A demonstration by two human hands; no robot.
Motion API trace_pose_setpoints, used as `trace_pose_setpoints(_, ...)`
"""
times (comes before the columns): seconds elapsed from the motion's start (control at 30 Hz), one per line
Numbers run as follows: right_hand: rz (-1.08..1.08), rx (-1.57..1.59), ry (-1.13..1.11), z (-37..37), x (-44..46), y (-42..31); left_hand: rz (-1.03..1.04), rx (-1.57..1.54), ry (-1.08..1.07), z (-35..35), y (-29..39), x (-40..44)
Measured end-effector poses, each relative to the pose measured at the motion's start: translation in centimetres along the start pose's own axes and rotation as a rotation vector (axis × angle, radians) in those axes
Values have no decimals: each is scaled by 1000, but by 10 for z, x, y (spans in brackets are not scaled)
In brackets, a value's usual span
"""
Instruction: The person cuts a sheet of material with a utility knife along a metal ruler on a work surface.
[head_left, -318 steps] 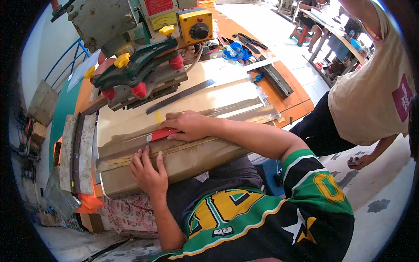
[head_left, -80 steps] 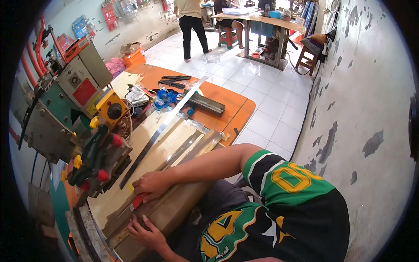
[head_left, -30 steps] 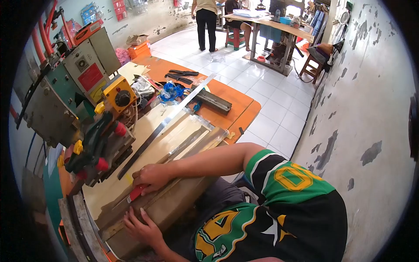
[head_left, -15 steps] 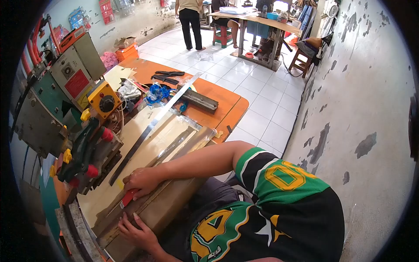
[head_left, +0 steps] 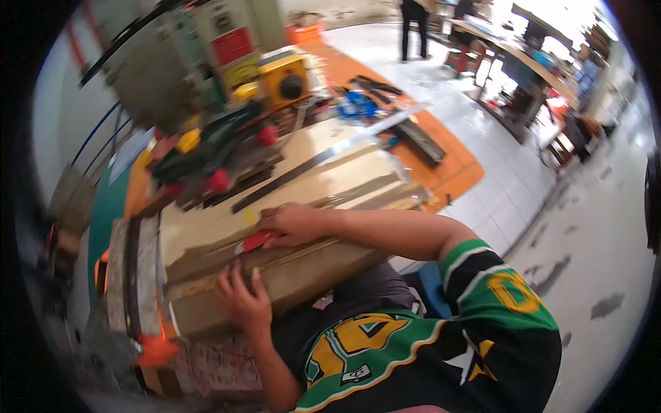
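Red tool (head_left: 257, 240): pinched in right hand (head_left: 296, 224), low on brown sheet (head_left: 313, 268), presumably for control. Brown sheet: laid along near side of table (head_left: 458, 172), apparently steadied by left hand (head_left: 244, 303), fingers spread.

Before you: board (head_left: 206, 227) on tabletop (head_left: 454, 168), ruler (head_left: 296, 173) lying across it, beyond your right grip (head_left: 292, 224). Hand tool (head_left: 257, 240) in that grip; left grip (head_left: 244, 299) nearer you. Machine (head_left: 155, 89) at your far left; metal bar (head_left: 421, 143) right, near ruler's far end.

Sleeve (head_left: 497, 289): yellow "0"; red machine label (head_left: 231, 46) unreadable.
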State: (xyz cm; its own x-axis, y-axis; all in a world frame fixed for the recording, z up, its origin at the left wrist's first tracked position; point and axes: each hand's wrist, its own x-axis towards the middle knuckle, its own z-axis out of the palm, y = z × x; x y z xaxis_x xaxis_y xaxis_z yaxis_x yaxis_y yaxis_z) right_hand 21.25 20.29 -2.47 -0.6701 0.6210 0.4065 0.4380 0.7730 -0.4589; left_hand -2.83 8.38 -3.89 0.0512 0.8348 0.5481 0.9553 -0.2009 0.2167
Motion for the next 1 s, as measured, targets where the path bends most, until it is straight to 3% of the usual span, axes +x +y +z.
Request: trace_pose_setpoints(1.0, 109, 59, -69, -23, 9, -28, -37, -58, 55, -15, 7, 5)
